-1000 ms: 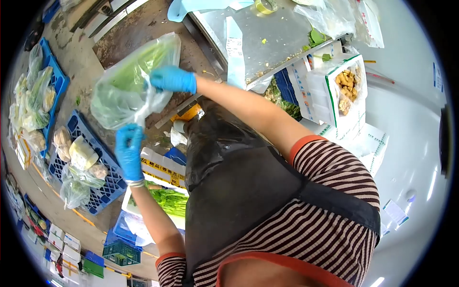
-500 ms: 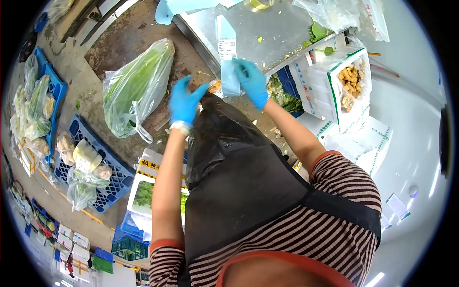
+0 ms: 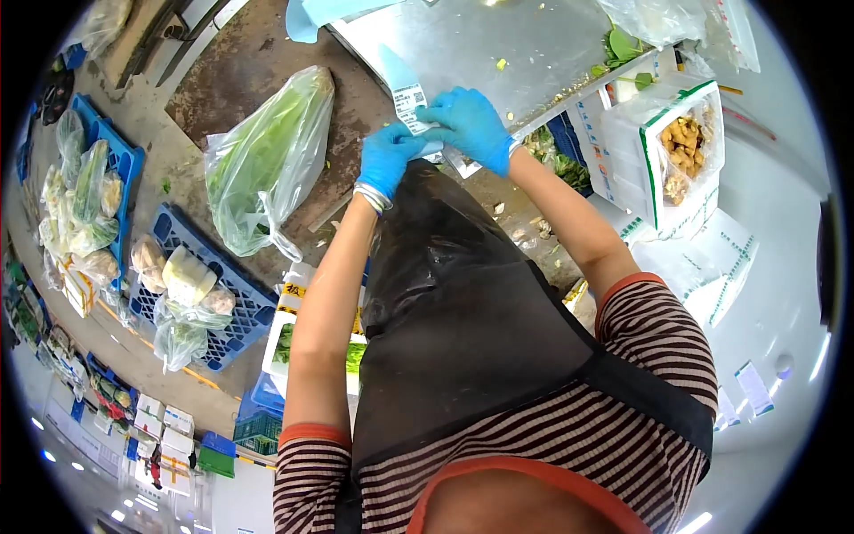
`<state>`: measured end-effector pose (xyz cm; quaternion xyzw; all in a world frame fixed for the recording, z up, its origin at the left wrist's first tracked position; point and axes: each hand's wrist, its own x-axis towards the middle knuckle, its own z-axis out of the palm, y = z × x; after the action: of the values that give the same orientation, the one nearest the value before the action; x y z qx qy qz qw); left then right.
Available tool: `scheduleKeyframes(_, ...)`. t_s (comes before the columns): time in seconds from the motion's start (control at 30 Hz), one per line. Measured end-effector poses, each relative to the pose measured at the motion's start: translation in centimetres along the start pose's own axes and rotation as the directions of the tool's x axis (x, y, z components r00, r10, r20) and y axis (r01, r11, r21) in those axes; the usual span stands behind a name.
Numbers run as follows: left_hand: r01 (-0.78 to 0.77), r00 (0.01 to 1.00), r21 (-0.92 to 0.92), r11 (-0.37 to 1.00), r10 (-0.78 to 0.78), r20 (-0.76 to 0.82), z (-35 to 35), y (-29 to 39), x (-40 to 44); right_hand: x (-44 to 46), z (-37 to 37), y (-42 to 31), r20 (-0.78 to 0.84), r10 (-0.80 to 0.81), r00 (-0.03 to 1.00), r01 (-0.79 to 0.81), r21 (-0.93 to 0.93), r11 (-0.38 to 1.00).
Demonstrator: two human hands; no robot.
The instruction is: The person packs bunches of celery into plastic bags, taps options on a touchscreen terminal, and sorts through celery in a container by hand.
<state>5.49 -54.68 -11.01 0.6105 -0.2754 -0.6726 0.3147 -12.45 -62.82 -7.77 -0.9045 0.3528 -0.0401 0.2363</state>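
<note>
Since the printed label strip (image 3: 408, 100) seems limp, left hand (image 3: 384, 162) and right hand (image 3: 473, 129) pinch it, fingers nearly closed, apparently for steadiness.

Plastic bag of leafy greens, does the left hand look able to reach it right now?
Probably yes: the plastic bag lies to the left of the left hand, nothing visible between them, though that hand is busy at the label strip.
</note>
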Motion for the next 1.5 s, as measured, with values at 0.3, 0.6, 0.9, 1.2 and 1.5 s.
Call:
scheduleKeyframes(0.3, -0.353, 0.935, 0.001, 0.935, 0.353, 0.021, 4.0, 3.1, 3.2, 0.5, -5.8, 4.1, -0.098, 0.034, 0.995, -0.036, -0.023, 0.999)
scheduleKeyframes(0.6, -0.240, 0.954, 0.295, 0.925, 0.281, -0.105, 8.5, 3.0, 8.2, 6.4, -16.9, 9.9, -0.792, 0.366, 0.488, -0.300, 0.242, 0.923)
scheduleKeyframes(0.9, 0.128, 0.568, 0.800, 0.586, 0.619, -0.543, -14.3, 0.3, -2.9, 24.6, 2.0, -9.9, -0.114, -0.390, 0.914, 0.395, 0.032, 0.918)
scheduleKeyframes(1.2, 0.337, 0.918, 0.840, 0.425, 0.048, -0.393, -19.9, -13.2, -5.7, 24.3, 25.0, -7.5, 0.312, -0.672, 0.672, 0.740, -0.248, 0.625)
scheduleKeyframes(1.5, 0.348, 0.858, 0.789, 0.507, 0.168, -0.486, -18.9, -16.8, -4.7, 23.8, 22.9, -12.5, 0.317, -0.613, 0.723, 0.664, -0.076, 0.744)
